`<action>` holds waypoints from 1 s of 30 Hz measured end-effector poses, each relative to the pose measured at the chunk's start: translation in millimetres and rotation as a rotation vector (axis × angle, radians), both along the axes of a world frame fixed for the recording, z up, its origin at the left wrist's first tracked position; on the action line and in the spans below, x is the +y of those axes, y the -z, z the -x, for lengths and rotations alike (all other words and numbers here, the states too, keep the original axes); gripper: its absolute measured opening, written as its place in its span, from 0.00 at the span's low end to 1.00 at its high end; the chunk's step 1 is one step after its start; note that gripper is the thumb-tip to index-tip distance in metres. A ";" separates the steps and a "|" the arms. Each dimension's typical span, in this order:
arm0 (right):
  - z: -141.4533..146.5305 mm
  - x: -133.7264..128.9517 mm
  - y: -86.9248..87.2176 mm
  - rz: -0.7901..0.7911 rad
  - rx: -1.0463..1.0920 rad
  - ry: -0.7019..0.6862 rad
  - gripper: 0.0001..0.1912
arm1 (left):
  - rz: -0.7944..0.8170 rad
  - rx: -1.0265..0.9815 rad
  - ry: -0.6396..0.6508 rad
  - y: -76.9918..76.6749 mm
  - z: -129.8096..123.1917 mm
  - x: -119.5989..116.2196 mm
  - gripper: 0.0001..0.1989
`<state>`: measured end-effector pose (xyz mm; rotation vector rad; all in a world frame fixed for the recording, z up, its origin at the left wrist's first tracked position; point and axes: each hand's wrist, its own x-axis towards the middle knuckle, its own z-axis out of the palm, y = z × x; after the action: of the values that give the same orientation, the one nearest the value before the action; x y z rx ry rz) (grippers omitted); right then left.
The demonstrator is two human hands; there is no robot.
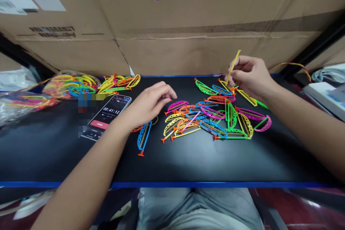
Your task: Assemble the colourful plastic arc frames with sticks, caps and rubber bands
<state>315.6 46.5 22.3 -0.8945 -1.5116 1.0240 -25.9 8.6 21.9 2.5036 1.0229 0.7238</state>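
My right hand (249,75) pinches a thin yellow plastic stick (233,66) upright between its fingers, above the far right end of a heap of bright plastic toy bows (212,118). The bows are magenta, yellow, green, blue and orange, many with orange suction-tipped arrows lying across them. My left hand (151,102) rests palm down, holding nothing, its fingertips close to a magenta bow (178,106). Just below that hand lies a blue bow (143,137) with an orange suction tip, set apart from the heap.
A smartphone (106,116) showing a running timer lies left of my left hand on the black table (188,161), which has a blue front edge. Plastic bags of colored parts (70,86) sit at the far left. A cardboard box stands along the back.
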 end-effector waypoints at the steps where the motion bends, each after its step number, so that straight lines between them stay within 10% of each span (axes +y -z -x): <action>1: 1.8 -13.1 -3.9 0.017 -0.004 -0.038 0.12 | 0.010 -0.038 0.033 2.5 -8.0 -4.7 0.09; 14: 33.0 -99.7 31.2 0.155 0.007 -0.222 0.15 | 0.655 -0.722 -0.056 26.2 -62.4 -36.0 0.16; 24: 42.7 -115.9 36.4 -0.462 -0.257 0.027 0.09 | 0.733 -0.762 -0.102 25.3 -66.8 -44.5 0.13; 30: 41.6 -115.9 35.5 -0.557 -0.341 0.028 0.11 | 0.733 -0.763 -0.109 27.5 -66.2 -42.5 0.12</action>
<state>274.0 -69.5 -13.2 -0.7027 -1.9311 0.3938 40.3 -33.9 -5.5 1.3801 0.8981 0.9922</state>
